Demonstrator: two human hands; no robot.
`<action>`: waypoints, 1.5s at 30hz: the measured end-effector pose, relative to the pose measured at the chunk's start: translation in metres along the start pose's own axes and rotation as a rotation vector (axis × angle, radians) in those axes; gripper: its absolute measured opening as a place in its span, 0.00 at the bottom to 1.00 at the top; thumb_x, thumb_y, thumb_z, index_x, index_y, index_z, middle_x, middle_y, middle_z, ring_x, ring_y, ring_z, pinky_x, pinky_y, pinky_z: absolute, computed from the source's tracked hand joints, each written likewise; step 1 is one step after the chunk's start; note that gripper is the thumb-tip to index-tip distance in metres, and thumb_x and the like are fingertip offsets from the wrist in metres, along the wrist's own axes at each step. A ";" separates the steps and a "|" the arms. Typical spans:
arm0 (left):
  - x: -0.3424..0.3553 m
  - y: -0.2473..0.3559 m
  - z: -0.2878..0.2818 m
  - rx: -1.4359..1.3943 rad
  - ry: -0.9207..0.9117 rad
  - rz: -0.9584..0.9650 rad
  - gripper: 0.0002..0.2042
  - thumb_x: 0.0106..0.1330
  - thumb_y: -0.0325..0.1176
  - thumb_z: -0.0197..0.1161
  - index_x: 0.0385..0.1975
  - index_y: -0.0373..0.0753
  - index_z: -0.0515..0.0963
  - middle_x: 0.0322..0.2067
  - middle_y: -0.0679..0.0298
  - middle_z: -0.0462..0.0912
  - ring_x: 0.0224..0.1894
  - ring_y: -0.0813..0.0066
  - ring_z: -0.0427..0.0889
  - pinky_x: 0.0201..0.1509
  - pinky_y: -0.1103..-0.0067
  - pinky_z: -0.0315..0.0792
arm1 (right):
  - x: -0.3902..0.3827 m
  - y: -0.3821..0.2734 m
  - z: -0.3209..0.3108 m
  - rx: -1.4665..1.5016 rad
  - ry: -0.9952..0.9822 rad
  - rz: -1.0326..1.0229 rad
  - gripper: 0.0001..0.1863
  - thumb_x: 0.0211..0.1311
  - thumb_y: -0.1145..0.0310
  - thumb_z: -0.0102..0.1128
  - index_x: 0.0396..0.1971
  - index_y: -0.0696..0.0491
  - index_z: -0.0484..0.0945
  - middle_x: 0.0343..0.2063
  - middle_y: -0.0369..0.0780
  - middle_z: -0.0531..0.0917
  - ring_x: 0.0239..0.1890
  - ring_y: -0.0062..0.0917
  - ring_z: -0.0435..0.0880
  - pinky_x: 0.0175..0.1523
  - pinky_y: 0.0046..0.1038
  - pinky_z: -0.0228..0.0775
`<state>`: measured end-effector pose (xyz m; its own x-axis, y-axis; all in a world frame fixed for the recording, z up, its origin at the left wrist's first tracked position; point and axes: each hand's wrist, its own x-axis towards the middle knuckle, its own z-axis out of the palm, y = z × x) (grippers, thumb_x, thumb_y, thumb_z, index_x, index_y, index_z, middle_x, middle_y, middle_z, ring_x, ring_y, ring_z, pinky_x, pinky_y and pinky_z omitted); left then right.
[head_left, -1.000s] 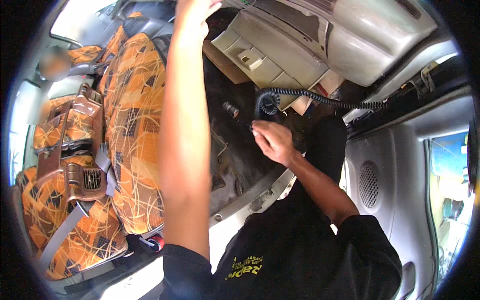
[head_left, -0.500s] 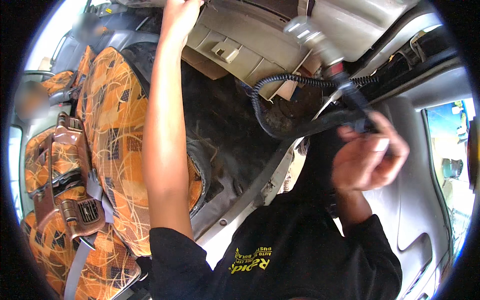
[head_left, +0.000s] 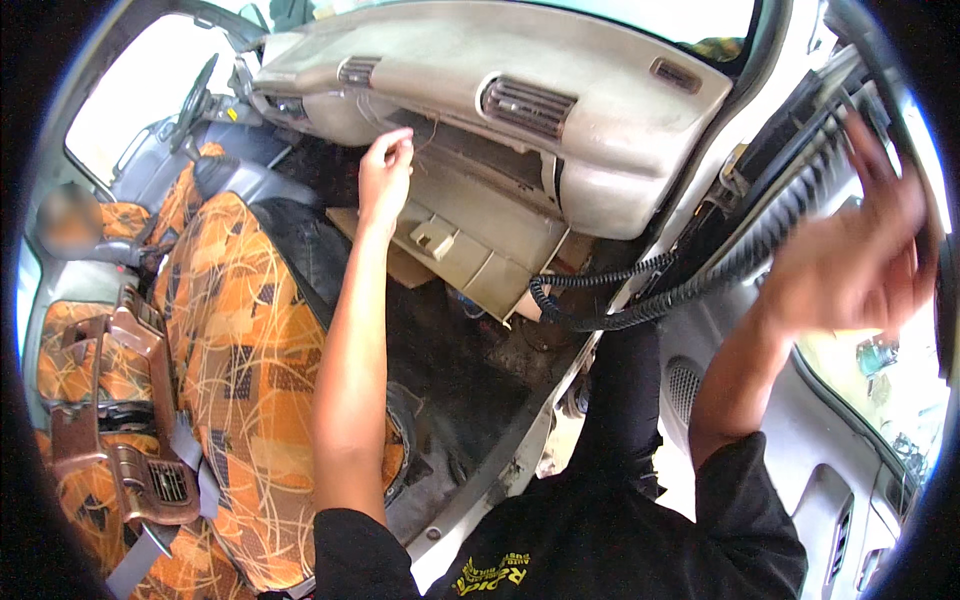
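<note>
My left hand (head_left: pixel 386 178) is raised in front of the opening in the beige dashboard (head_left: pixel 620 120), above the lowered glove box panel (head_left: pixel 480 245). Its fingers are curled together. A thin wire shows beside the fingertips, but whether they grip it is unclear. At the far right, motion smears my right hand (head_left: pixel 850 260), raised by the door frame. A black coiled hose (head_left: pixel 700 295) loops from the footwell up towards it. Blur hides the fingers and anything in them.
Orange patterned seats (head_left: pixel 240 380) fill the left side, with a brown trim frame with an air vent (head_left: pixel 160 480) lying on them. An open grey door (head_left: pixel 740 450) stands at my right. The steering wheel (head_left: pixel 195 100) is at the far left.
My view has shifted, showing more of the dashboard. My right hand has swung up and right; the dark-handled tool it held cannot be made out now. The coiled hose stretches towards the upper right.
</note>
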<state>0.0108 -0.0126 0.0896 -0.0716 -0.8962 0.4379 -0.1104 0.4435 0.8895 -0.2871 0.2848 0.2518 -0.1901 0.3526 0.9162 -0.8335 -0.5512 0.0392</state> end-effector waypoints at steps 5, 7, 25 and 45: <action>-0.012 -0.017 -0.013 0.048 0.018 0.022 0.13 0.76 0.29 0.62 0.57 0.37 0.82 0.45 0.66 0.87 0.40 0.82 0.81 0.44 0.81 0.76 | 0.009 0.062 0.091 -0.302 -0.467 0.104 0.04 0.71 0.79 0.61 0.42 0.58 0.82 0.34 0.48 0.89 0.36 0.32 0.90 0.43 0.33 0.83; -0.003 -0.020 -0.008 0.044 0.035 0.107 0.12 0.76 0.28 0.62 0.55 0.37 0.83 0.45 0.65 0.88 0.39 0.81 0.83 0.44 0.81 0.77 | 0.015 0.084 0.108 -0.303 -0.571 0.268 0.04 0.72 0.76 0.59 0.41 0.59 0.81 0.31 0.49 0.89 0.35 0.34 0.89 0.42 0.35 0.80; -0.042 0.029 0.039 0.415 -0.467 0.238 0.09 0.70 0.30 0.60 0.42 0.43 0.87 0.31 0.60 0.90 0.33 0.69 0.89 0.39 0.71 0.80 | -0.042 0.269 0.126 0.057 -0.597 1.072 0.07 0.65 0.79 0.63 0.39 0.65 0.85 0.33 0.46 0.91 0.36 0.26 0.91 0.41 0.21 0.84; -0.034 0.024 0.030 0.284 -0.395 0.216 0.10 0.73 0.25 0.55 0.44 0.35 0.85 0.32 0.59 0.90 0.29 0.75 0.87 0.37 0.77 0.81 | -0.047 0.255 0.146 -0.874 -1.152 0.759 0.22 0.58 0.62 0.61 0.49 0.59 0.87 0.50 0.52 0.88 0.55 0.45 0.88 0.59 0.40 0.77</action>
<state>-0.0189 0.0293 0.0924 -0.4842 -0.7343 0.4758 -0.3118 0.6529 0.6903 -0.4146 0.0176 0.2774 -0.5387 -0.7240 0.4308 -0.8345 0.3883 -0.3909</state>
